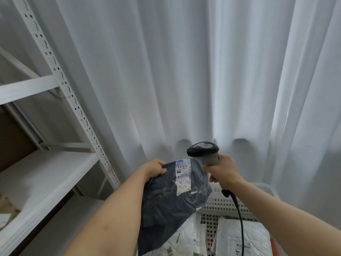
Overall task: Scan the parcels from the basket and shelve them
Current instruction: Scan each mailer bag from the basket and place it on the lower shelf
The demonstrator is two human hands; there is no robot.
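My left hand grips the top left corner of a dark grey plastic parcel, which hangs above the basket with its white shipping label facing up. My right hand holds the grip of a grey and black barcode scanner, whose head sits just above the label's upper end. The scanner's black cable trails down over the basket. A white perforated basket stands below, with white parcels lying inside.
A white metal shelving rack stands on the left, its perforated upright close to the parcel. A brown box sits on an upper shelf. White curtains hang behind the basket.
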